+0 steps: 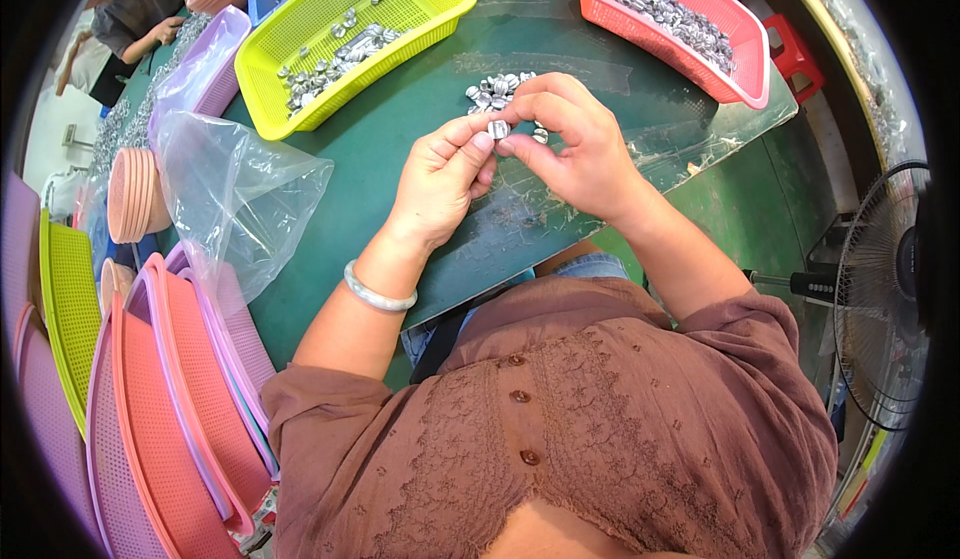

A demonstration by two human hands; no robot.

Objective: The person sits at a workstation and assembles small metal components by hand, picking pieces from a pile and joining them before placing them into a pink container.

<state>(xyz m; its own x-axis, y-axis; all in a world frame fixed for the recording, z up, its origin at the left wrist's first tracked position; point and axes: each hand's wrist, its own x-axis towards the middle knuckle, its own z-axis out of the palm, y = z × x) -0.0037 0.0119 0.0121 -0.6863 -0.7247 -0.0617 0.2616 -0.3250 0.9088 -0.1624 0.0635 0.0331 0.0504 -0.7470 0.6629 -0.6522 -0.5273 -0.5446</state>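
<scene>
Between my two hands, over the near part of the green table (400, 99), is a small silvery metal part (498, 130). My left hand (440, 174) pinches it between thumb and fingers. From the other side, my right hand (575, 144) closes thumb and forefinger on the same part. Just beyond my fingers lies a loose pile of similar metal parts (492, 91), partly hidden by the right hand. A yellow-green basket (270, 74) at the far left holds several of these parts. The pink basket (640, 24) at the far right holds a large heap of them.
Clear plastic bag (245, 189) lies on the table's left side. Stacked pink and purple baskets (185, 379) stand at my left, near small round peach baskets (135, 194). A black fan (880, 289) and a red stool (793, 57) are at right. Another person (140, 14) works at the far left.
</scene>
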